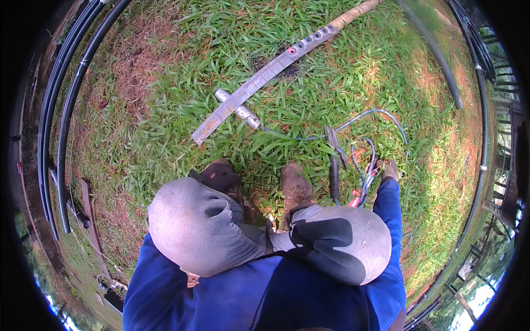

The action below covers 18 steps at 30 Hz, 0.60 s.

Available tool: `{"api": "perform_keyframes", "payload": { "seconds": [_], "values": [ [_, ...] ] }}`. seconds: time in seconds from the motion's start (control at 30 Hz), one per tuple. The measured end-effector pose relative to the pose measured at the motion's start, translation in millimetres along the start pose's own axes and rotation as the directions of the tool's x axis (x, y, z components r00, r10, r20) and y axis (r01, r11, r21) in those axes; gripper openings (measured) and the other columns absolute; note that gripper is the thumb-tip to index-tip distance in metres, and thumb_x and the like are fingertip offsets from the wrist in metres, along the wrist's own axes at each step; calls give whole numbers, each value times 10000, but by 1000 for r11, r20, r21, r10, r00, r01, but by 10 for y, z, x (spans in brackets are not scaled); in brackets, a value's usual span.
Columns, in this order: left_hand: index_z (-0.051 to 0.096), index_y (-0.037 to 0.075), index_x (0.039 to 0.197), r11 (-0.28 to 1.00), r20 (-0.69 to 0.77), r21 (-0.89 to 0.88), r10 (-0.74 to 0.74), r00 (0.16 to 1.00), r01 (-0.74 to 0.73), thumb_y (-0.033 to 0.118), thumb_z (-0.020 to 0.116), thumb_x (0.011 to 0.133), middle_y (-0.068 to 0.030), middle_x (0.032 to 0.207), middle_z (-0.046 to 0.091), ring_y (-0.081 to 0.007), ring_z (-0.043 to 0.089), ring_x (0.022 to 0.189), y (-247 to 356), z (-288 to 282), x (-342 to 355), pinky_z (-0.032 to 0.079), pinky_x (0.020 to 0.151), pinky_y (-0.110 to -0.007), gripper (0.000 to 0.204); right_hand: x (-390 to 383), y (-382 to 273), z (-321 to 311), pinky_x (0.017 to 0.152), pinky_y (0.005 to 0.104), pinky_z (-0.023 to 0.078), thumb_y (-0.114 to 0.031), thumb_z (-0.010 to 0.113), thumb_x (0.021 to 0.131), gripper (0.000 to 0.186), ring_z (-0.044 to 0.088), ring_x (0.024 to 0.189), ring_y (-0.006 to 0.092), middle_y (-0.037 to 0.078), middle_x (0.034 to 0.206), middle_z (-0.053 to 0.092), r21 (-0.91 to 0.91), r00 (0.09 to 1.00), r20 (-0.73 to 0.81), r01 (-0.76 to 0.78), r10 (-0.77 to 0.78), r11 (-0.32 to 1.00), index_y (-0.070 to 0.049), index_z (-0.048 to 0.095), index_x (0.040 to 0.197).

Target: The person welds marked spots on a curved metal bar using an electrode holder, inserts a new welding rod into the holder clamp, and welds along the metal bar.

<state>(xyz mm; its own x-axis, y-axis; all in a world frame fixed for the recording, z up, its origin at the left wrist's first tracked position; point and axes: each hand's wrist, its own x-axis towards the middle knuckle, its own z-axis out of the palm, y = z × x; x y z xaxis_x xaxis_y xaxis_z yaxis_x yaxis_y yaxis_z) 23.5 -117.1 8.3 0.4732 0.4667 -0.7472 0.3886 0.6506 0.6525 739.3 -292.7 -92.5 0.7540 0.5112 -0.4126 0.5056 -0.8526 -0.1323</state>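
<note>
W/ our R hand [388, 169] at the cable bundle [364, 187] just beyond our R knee [353, 243], can't tell if gripping, & L hand hidden, we'd best ease strands clear of the black-handled tool [334, 175] so nothing snags.

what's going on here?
A person in a blue top is low over the grass, knees bent. Their right hand is at the upper end of a red-and-white bundle near a looped blue-grey cable; the grip isn't clear. The left hand is out of sight. A clamp-like tool with a black handle lies nearby, untouched. Ahead, a flat metal bar with holes near its far end lies across a short metal pipe.
</note>
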Motion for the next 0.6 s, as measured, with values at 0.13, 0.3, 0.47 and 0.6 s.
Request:
{"api": "perform_keyframes", "payload": {
  "seconds": [0.13,0.3,0.47,0.6],
  "values": [
    [742,37,1294,1000,2,10,-9,1000,9,166,869,963,-74,1105,781,-215,717,948,-33,7,-50,578,887,-400,377,-45,-111,-238,872,529,598,-481,920,786,524,802,1035,463,231,1048,851,141,997,-4,72,-72,987,-48,877,1079],
    [744,37,1289,999,-1,22,-30,1000,30,156,866,968,-67,1107,780,-203,714,949,-58,-7,-120,578,886,-392,364,99,-243,-184,984,549,598,-508,926,827,578,782,1168,500,268,1205,841,-120,994,19,112,-111,986,-56,873,1183],
    [745,38,1285,998,-8,37,-46,999,46,145,863,973,-59,1108,779,-190,711,950,-85,-30,-200,578,885,-384,351,113,-228,-84,975,538,591,-397,928,812,570,773,1152,517,283,1186,836,201,992,-90,106,-90,974,-30,832,1237],
    [746,39,1281,997,-7,57,-51,999,52,137,861,976,-53,1109,779,-180,708,951,-73,-54,-226,578,884,-378,340,357,-84,2,936,522,600,-434,931,799,548,794,1091,492,261,1132,843,122,985,-166,77,-56,989,-40,849,1170]
  ]
}}
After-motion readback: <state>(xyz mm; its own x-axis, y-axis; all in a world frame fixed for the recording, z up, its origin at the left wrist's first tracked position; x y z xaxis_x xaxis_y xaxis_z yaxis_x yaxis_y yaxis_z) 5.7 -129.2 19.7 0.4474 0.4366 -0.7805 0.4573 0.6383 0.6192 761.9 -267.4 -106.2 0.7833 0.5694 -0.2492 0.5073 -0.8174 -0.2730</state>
